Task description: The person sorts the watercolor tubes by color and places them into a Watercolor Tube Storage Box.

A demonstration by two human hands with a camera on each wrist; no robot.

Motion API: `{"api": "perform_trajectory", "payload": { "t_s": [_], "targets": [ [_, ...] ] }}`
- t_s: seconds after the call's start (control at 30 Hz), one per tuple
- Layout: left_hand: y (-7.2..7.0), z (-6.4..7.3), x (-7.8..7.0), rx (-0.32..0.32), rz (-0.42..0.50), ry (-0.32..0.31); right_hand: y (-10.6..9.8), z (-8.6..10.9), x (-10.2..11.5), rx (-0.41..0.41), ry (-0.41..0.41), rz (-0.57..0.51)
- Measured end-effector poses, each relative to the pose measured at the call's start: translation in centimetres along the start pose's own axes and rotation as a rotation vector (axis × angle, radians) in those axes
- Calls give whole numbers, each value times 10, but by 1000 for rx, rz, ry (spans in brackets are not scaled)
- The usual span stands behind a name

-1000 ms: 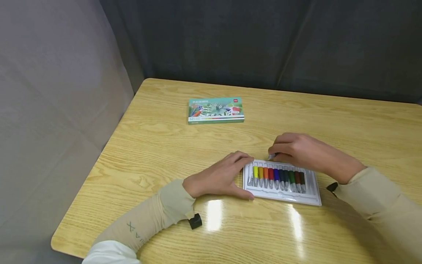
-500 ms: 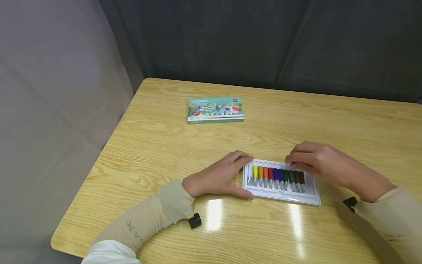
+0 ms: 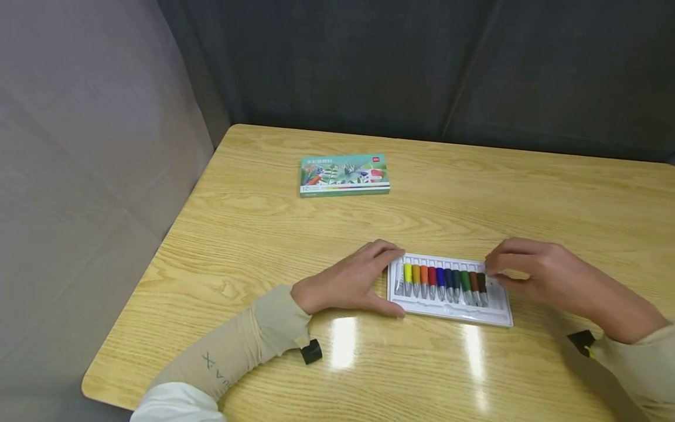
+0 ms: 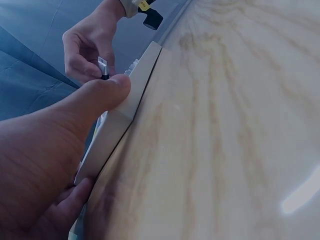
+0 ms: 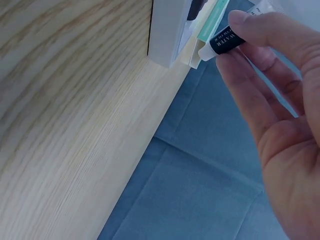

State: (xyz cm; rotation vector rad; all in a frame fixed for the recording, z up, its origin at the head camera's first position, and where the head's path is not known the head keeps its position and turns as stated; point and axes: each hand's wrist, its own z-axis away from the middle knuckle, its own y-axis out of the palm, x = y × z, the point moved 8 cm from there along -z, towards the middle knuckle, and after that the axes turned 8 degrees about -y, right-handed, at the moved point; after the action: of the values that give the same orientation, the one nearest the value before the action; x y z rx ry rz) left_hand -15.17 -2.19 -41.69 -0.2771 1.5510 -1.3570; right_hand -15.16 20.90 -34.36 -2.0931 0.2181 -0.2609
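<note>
A white plastic tray (image 3: 448, 314) lies on the wooden table, with a row of coloured paint tubes (image 3: 432, 281) in its slots, running from white and yellow on the left to dark brown. My left hand (image 3: 348, 284) grips the tray's left end, thumb at the near edge and fingers at the far edge. Over the tray's right end, my right hand (image 3: 551, 278) pinches one paint tube (image 5: 228, 40) between thumb and fingers. That tube has a black band and a white cap, and in the right wrist view it is held clear of the tray.
A green illustrated paint box (image 3: 345, 176) lies flat farther back on the table (image 3: 237, 234). Dark cloth (image 3: 369, 64) hangs behind the table, and a grey cloth (image 3: 89, 176) hangs along the left side.
My right hand has moved rightward and nearer along the tray, from its far edge to its right end, with the tube in its fingers. The left hand and tray have stayed put.
</note>
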Motion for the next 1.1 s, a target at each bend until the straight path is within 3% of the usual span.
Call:
{"api": "perform_trajectory", "payload": {
  "t_s": [0.4, 0.57, 1.1],
  "targets": [
    [-1, 0, 0, -2, -10, 3, 7, 16, 7, 21, 5, -55],
    [0, 0, 0, 0, -9, 0, 14, 21, 7, 24, 14, -31],
    [-1, 1, -1, 7, 5, -9, 22, 19, 6, 69, -10, -1]
  ]
}}
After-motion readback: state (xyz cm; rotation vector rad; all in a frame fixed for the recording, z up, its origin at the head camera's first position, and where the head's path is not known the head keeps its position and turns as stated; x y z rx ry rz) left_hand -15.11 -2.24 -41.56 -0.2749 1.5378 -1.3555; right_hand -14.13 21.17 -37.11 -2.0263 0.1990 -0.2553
